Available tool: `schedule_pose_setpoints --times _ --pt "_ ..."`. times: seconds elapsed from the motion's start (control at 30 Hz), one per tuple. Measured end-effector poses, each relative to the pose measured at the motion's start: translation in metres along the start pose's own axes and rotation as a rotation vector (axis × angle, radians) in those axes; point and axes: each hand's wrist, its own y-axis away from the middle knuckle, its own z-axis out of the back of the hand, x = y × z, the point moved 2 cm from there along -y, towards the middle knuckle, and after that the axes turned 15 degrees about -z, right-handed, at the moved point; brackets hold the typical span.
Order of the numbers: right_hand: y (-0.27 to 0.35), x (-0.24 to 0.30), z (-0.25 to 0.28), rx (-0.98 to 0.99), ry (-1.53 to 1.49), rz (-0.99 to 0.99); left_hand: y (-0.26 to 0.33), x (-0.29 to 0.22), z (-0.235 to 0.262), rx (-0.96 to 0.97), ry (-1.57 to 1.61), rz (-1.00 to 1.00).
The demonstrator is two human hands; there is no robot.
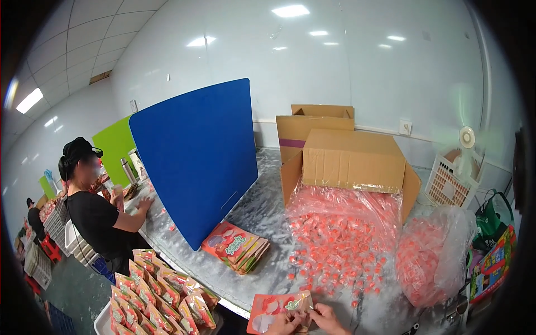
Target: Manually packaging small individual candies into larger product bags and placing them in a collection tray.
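Observation:
At the table's near edge lies a red-and-tan printed pouch (273,310). My left hand (285,323) and my right hand (328,320) meet at its right end, fingers closed in a pinch on the tan edge. Whether that edge is parted cannot be made out. Beyond my hands, small red wrapped pieces (340,251) spill across the table from a plastic-lined cardboard box (353,159) tipped on its side. A stack of flat matching pouches (235,247) rests to the left, against the blue divider. Lower left, filled pouches (162,293) stand packed in a white bin (103,322).
A tall blue divider (195,156) separates my place from a co-worker (97,215) at left. On the right are a clear bag of red pieces (427,257), a white basket (450,181) with a small fan (467,137), and a green bag (492,220).

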Motion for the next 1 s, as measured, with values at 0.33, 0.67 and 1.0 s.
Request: schedule_pose_setpoints --times 0.33,0.67,1.0 --pt "0.028 0.03 0.016 0.237 0.155 0.014 0.002 -0.053 0.0 0.619 -0.783 -0.939" --pt "0.026 0.047 0.018 0.094 0.23 -0.084 -0.001 -0.088 0.023 1.017 -1.12 -1.234" --pt "0.037 0.052 0.004 0.218 0.266 -0.117 -0.015 -0.101 0.001 1.212 -1.47 -1.164"
